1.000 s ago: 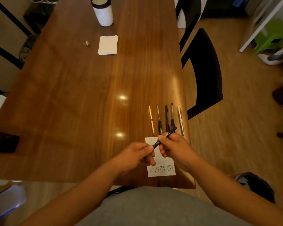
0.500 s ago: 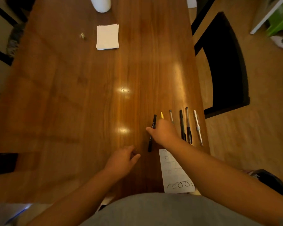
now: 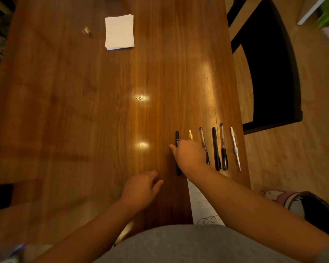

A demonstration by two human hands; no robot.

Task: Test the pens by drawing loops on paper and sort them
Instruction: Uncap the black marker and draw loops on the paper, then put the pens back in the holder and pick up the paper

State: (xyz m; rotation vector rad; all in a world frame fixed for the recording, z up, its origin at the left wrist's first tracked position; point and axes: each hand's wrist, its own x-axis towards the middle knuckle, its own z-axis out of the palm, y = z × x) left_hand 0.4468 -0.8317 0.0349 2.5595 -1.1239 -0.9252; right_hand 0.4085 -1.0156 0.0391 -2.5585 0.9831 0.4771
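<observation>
Head view: sorting step; right hand (image 3: 190, 155) fingers on black pen (image 3: 177, 139), grip unclear; left hand (image 3: 141, 188) loosely curled, empty. Next, probably: release, select untested pen.

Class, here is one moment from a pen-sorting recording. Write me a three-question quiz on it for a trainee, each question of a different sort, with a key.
1. True or false: the left hand is holding a pen.
2. How many pens lie in the row on the table, counting the black pen under the right hand?
3. Which item lies farthest from the person? A) stack of blank paper B) white pen C) test sheet with loops

Key:
1. False; it rests empty on the table.
2. Six, including the yellow pen, mostly hidden by the hand.
3. A.
</observation>
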